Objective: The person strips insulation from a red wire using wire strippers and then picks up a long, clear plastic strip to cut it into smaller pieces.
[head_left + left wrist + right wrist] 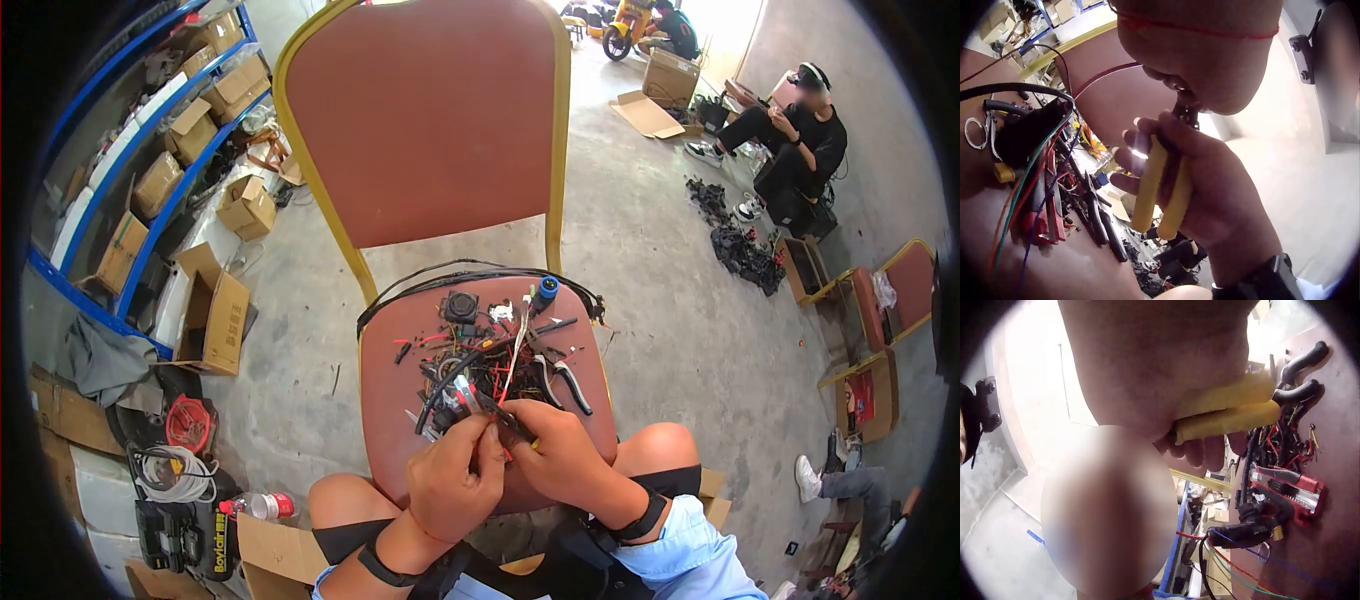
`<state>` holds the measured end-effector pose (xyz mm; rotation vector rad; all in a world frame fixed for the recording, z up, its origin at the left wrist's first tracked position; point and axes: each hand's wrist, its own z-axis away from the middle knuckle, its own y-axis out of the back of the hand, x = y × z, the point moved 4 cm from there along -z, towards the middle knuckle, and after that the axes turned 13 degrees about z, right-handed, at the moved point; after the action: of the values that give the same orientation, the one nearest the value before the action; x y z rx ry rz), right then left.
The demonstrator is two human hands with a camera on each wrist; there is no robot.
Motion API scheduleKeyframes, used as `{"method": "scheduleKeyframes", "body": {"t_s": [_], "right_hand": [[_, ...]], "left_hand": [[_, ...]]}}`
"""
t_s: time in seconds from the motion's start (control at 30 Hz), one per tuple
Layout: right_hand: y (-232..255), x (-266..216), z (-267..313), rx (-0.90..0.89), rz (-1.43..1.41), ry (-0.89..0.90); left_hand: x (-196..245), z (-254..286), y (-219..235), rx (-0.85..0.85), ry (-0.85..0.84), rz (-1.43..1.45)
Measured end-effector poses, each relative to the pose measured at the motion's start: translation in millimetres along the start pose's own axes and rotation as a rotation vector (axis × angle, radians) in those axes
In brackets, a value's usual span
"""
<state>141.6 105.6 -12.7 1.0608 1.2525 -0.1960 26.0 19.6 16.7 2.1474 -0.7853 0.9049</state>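
Observation:
My left hand (448, 478) and right hand (558, 452) meet over the front of a padded chair seat. In the left wrist view, the right hand grips pliers with yellow handles (1150, 187), their dark jaws right at the left fingertips. The left hand pinches a thin red wire (1107, 73), whose tip is hidden by the fingers. That wire leads from a black cable (1013, 89) with green, blue and orange wires fanning out. Beside it lie a red wire stripper (1054, 212) and black-handled pliers (1099, 215).
The chair seat (390, 440) bears a tangle of wire scraps, a small black fan (461, 307) and a blue connector (547, 288). Its tall backrest (420, 120) rises behind. Blue shelving (140, 260) with boxes stands left; a seated person (800, 140) is at the right.

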Motion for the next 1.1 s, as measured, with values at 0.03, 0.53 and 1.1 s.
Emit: {"method": "scheduleKeyframes", "body": {"t_s": [0.03, 0.53, 1.1], "right_hand": [[0.7, -0.9, -0.4, -0.008, -0.005, -0.006], [-1.8, -3.3, 2.2, -0.057, -0.078, -0.029], [-17.8, -5.6, 8.2, -0.112, -0.013, -0.053]], "left_hand": [[0.3, -0.2, 0.7, -0.005, 0.039, 0.02], [12.3, 3.4, 10.2, -0.01, 0.24, 0.211], [8.5, 23.0, 27.8, -0.024, 0.335, 0.312]]}}
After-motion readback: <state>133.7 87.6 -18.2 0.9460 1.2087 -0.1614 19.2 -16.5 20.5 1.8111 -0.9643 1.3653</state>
